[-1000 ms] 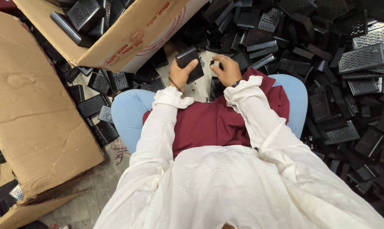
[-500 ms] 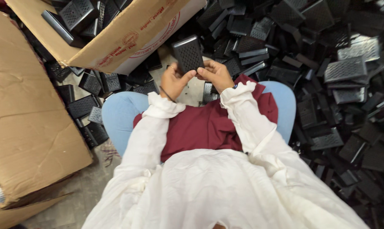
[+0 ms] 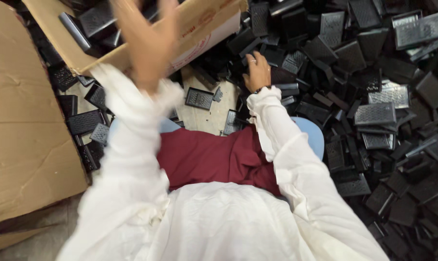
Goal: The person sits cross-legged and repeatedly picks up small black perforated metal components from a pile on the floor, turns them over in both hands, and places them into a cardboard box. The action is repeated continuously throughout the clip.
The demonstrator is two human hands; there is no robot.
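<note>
Flattened cardboard sheet [image 3: 20,135] at left, maroon cloth [image 3: 214,157] over the lap, pale floor [image 3: 209,113].

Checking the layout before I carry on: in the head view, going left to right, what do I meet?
Flattened cardboard sheet → blurred left hand raised before the open cardboard box → right hand in the parts → heap of black perforated plastic parts.

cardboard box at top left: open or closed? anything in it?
Open, and holding parts. The cardboard box has its flap folded out, and black perforated plastic pieces show inside. How full it is cannot be told; the blurred left hand covers part.
</note>
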